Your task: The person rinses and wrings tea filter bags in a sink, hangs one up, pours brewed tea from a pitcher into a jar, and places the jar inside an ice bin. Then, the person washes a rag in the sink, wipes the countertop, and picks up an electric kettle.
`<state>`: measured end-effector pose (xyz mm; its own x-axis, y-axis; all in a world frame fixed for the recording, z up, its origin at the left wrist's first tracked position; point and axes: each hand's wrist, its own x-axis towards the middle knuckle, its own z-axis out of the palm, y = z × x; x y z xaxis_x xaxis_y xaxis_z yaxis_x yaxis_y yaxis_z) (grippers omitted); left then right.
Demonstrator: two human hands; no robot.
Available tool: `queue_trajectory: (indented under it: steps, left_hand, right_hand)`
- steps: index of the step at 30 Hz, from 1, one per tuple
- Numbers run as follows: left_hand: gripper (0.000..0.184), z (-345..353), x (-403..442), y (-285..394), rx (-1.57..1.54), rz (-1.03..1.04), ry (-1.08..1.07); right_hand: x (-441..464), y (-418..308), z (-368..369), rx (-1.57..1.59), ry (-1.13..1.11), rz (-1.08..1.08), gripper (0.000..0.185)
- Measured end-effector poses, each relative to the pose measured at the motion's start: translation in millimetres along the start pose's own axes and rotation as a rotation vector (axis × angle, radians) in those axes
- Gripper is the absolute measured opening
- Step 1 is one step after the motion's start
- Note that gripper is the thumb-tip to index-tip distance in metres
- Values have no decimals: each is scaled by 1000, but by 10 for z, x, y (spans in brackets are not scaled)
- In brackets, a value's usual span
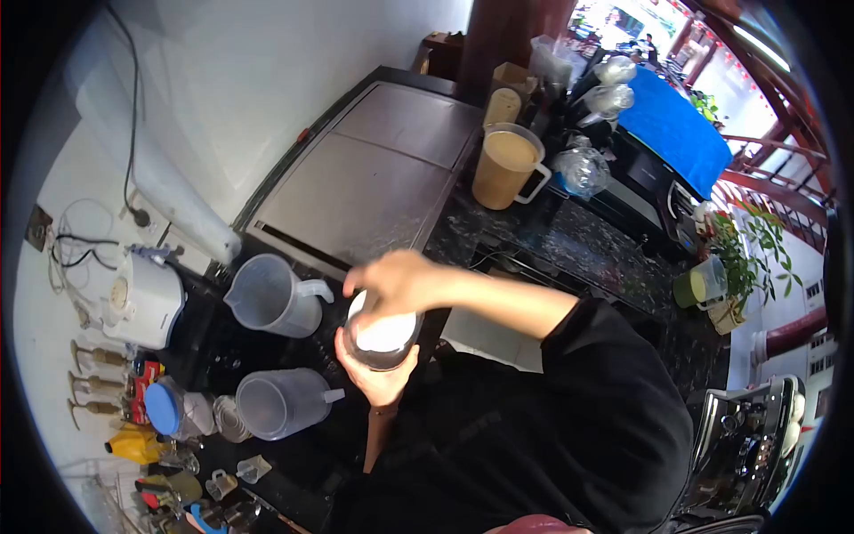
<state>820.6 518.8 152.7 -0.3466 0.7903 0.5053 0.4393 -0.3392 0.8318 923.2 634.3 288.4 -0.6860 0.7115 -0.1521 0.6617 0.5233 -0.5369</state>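
My left hand [381, 378] is wrapped round the lower side of a dark round container [384, 359] with a bright white top or contents [391, 333]. Over its upper left part reaches my right hand [396, 280], blurred by motion, with fingers bent down at the white area; whether they hold anything cannot be made out. Just left of the container stands a clear measuring jug [267, 298], its handle near my right hand. Below that jug is a second translucent jug [276, 403].
A steel-topped counter [374, 178] lies ahead. Beyond it stands a pitcher of tan liquid [507, 169]. A white appliance [147, 298], pump dispensers [98, 383] and a blue-lidded jar [165, 408] line the left. An espresso machine [743, 445] is at right.
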Motion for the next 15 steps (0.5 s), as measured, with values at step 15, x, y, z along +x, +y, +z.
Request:
queue_trajectory:
  steps: [15]
  left_hand:
    - [100,136,356,167,-94,-183,18]
  right_hand:
    - [1833,2150,1567,-101,117,763,94]
